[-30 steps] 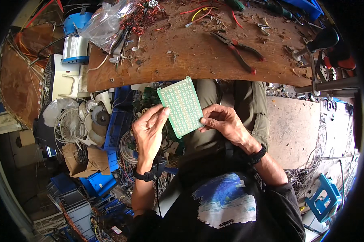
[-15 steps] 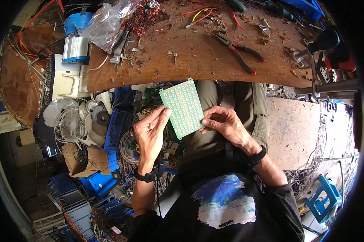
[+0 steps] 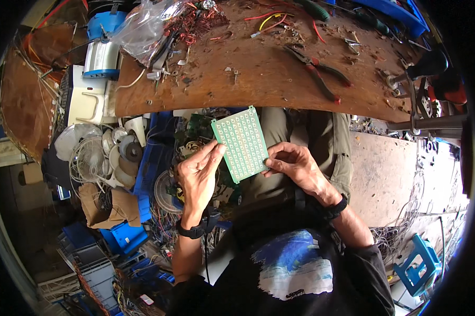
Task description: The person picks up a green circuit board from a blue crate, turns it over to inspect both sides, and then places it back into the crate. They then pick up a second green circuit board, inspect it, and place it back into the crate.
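A green circuit board [image 3: 241, 145] with rows of ringed pads is held up over my lap, just off the near edge of the workbench. My left hand [image 3: 199, 171] pinches its left edge between thumb and fingers. At the lower right corner, my right hand [image 3: 294, 166] grips it the same way. The board is slightly tilted, its padded side facing me. Fingertips behind it are hidden.
Red-handled pliers [image 3: 316, 72] lie on the wooden workbench [image 3: 195, 95] among scraps and wire bits. A clamp-like metal tool [image 3: 414, 89] stands at right. Left are fan parts [image 3: 92, 158] and a cardboard box [image 3: 108, 205]; a blue stool [image 3: 419, 266] stands lower right.
Both hands keep their hold on the board, which has hardly moved. The whole view has shifted slightly, so the bench and its pliers appear a little lower and farther right.
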{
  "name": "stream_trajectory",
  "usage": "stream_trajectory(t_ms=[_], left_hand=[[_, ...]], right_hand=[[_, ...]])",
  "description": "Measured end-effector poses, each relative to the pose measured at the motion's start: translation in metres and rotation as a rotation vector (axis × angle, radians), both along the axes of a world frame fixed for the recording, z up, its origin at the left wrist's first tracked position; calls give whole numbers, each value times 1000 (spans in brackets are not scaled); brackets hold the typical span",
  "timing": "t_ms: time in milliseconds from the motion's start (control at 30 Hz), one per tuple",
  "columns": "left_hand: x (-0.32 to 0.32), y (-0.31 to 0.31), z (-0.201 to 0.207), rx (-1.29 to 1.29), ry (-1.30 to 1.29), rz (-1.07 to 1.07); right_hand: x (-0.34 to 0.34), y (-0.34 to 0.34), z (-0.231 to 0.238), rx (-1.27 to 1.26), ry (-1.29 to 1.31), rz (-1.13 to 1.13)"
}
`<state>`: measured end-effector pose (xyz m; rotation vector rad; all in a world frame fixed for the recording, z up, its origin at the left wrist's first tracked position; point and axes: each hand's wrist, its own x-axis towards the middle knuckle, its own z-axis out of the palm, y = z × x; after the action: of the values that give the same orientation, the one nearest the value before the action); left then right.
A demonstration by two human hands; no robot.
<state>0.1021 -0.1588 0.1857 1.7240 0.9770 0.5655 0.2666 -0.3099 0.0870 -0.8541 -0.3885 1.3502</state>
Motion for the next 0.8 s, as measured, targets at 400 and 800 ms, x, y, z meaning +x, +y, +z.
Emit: stream_trajectory(t_ms=[400,800], left_hand=[[-83,62,-23,-93,-196,339],[-211,84,-68,23,-34,657]], right_hand=[[17,13,38,-41,-326,-138],[73,38,46,-176,-1109,-459]])
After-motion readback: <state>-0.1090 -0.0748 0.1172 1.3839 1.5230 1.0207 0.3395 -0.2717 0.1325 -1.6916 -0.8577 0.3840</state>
